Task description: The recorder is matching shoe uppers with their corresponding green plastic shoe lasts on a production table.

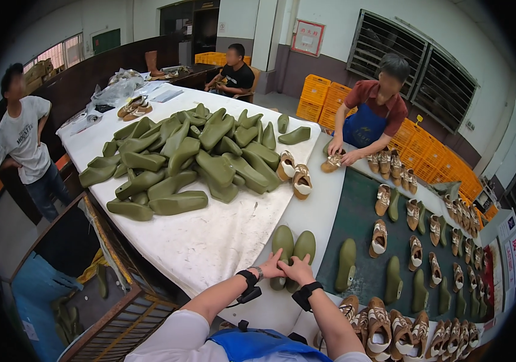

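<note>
Two olive-green shoe lasts stand side by side on the white tabletop in front of me, toes pointing away. My left hand grips the heel end of the left shoe last. Beside it, my right hand closes on the heel of the right shoe last. The hands nearly touch, and they partly cover both heels. A big heap of the same green lasts lies on the white-covered table beyond, to the left. Brown-and-white sneakers stand at the heap's right edge.
A dark green conveyor belt on my right carries rows of lasts and sneakers, with more sneakers along its near edge. Opposite, a person in a blue apron handles a shoe. A metal-framed bin with lasts stands at left.
</note>
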The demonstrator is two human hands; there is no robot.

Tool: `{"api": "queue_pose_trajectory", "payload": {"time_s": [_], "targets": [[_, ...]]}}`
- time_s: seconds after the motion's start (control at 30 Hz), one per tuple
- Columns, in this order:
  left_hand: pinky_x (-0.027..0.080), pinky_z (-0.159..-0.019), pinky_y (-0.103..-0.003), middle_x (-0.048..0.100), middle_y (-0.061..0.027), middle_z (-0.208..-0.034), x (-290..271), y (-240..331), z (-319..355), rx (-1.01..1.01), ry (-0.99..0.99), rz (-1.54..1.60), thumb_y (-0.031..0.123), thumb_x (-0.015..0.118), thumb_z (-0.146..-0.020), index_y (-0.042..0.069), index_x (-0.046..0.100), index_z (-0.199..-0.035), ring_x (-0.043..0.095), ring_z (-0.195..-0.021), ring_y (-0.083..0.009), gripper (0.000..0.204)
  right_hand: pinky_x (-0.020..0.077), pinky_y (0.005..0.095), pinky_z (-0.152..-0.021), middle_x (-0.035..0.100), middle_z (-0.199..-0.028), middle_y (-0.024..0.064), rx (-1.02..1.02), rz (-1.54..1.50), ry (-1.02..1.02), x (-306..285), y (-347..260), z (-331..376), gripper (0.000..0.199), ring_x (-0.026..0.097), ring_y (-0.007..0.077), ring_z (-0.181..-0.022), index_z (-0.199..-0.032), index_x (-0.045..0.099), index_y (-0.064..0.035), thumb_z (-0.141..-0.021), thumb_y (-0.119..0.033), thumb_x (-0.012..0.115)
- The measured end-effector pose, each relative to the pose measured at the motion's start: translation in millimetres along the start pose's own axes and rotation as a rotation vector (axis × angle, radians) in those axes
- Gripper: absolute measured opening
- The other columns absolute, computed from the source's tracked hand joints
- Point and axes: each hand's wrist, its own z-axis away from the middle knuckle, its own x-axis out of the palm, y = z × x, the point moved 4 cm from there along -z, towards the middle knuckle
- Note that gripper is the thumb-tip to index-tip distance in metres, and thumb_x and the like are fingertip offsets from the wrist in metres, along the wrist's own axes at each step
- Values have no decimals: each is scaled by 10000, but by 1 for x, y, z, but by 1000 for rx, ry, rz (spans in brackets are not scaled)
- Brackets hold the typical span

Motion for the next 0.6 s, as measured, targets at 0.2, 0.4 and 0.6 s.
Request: {"api": "queue_pose_trajectory", "payload": {"time_s": [0.2,0.4,0.6], "targets": [[190,-1062,-403,297,-192,-1366,-127,-71,6,-31,215,-439,439,697,-646,100,265,-1351,268,-1270,-326,894,356,421,-946,253,-1326,329,14,218,5,8,-17,0,699,384,487,-1132,-1157,521,-1,-717,-542,472],[283,-963,-507,333,-126,-1336,-344,-133,87,-529,898,-942,163,568,-734,135,333,-1305,294,-1241,-321,619,390,448,-907,231,-1351,298,-25,225,71,7,-18,-1,645,380,525,-1097,-1124,537,-1,-731,-511,491],[280,-993,-465,351,-125,-1306,-379,-146,117,-714,658,-701,148,552,-735,123,354,-1285,315,-1234,-295,585,419,434,-886,224,-1365,273,29,257,31,7,-22,-2,630,375,512,-1115,-1130,539,-19,-730,-505,500]]}}
